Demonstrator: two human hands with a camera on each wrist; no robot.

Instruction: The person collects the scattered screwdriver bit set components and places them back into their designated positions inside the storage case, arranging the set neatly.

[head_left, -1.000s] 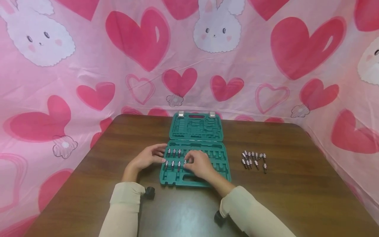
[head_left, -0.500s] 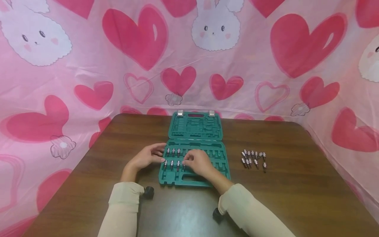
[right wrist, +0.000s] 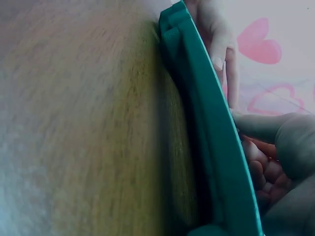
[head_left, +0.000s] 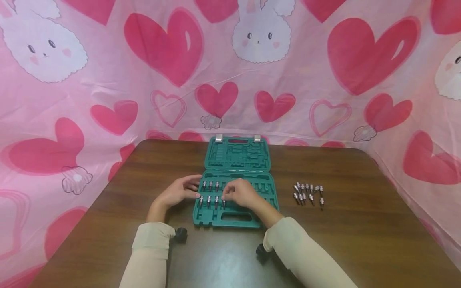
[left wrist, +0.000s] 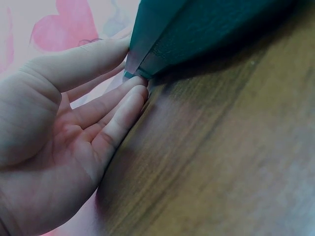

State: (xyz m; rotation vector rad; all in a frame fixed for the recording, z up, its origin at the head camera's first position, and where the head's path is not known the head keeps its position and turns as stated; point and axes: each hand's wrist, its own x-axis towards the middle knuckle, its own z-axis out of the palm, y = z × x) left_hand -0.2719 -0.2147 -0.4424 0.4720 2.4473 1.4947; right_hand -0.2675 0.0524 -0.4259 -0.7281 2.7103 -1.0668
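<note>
Green case (head_left: 230,224) sits mid-table, lid (head_left: 237,155) laid back on the far side. Near row of its tray: 4 bits side by side. The bit in hand is the 4th bit (head_left: 224,205), at the right end of that row.

Key relation, my judgement: the 4th bit lies just left and slightly near of the right hand (head_left: 242,193), its long axis running near to far, in line with the 3 neighbouring bits (head_left: 209,201) to its left. Right hand is clearly the closer; thumb and forefinger appear to pinch the bit's far end, the other fingers bent. Left hand (head_left: 177,194) is beyond those 3, at the case's left edge, fingers extended and thumb against the wall, seemingly a steadying touch.

Also noted: 3 bits (head_left: 210,185) in the far row; loose bits (head_left: 304,197) on the table (head_left: 230,256) to the right, well apart from the case, too crowded for a sure count.

Hard to see: fingertips cover the 4th bit's far end, so cannot tell whether it is fully seated. Right hand and forearm mask slots farther right. Right wrist view: case edge-on, its wall screening the tray; no bit made out. Left wrist view: outer wall and wood only, tray interior hidden.
</note>
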